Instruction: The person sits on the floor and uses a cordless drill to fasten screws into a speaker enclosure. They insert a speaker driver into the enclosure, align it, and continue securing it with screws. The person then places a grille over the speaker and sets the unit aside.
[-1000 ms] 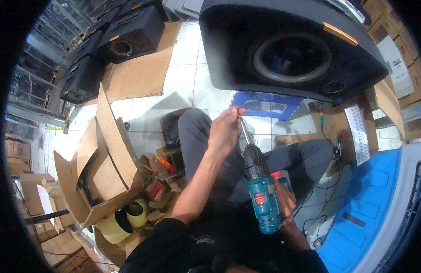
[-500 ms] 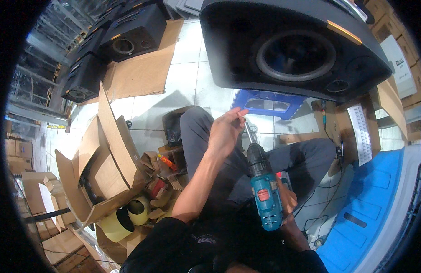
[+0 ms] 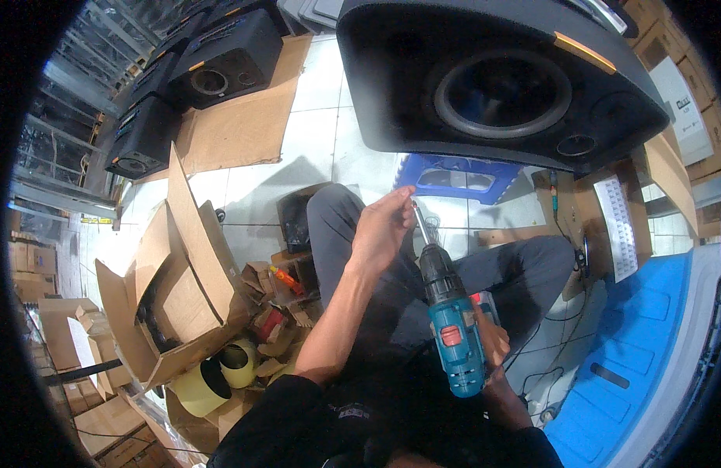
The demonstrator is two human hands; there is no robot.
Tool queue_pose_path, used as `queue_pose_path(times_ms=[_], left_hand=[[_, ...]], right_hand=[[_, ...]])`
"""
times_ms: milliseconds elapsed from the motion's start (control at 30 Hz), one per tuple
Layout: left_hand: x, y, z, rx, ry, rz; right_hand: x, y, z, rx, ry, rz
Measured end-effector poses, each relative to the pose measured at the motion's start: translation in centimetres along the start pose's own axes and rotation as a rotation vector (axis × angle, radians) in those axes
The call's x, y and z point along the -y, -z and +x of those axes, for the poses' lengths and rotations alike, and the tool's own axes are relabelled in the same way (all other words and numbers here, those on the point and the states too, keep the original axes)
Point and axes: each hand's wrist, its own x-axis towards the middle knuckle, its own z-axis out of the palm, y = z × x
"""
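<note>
A teal and black cordless drill [image 3: 456, 337] is in my right hand [image 3: 493, 343], its long bit [image 3: 424, 224] pointing up and away from me. My left hand [image 3: 384, 226] is closed in a pinch at the tip of the bit; whatever lies between the fingertips is too small to make out. Beyond the bit, a large black speaker cabinet [image 3: 391, 93] with a round cone [image 3: 502, 93] faces me, above a blue plastic stool [image 3: 446, 186].
On the left stand an open cardboard box [image 3: 193, 285] and two rolls of yellow tape [image 3: 199, 394]. More black speakers [image 3: 228, 58] sit on cardboard [image 3: 243, 125] at the far left. A blue plastic panel [image 3: 625, 351] lies at right, and a screwdriver [image 3: 554, 199] near the stool.
The left fingertips have shifted slightly left and stay at the bit's tip. The drill's front end has moved slightly left too. Right hand keeps its hold.
</note>
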Motion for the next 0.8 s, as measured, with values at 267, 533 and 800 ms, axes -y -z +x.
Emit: queue_pose_path(times_ms=[267,533,800], left_hand=[[-0.2,-0.4,-0.5,0.019,0.120,-0.074],[-0.7,1.0,-0.1,0.211,0.093,-0.068],[-2.2,-1.7,-0.9,0.220,0.090,-0.090]], right_hand=[[0.2,0.1,0.1,0.018,-0.024,0.000],[0.8,0.8,0.3,0.050,-0.087,-0.001],[2.5,2.7,1.5,0.319,-0.371,-0.044]])
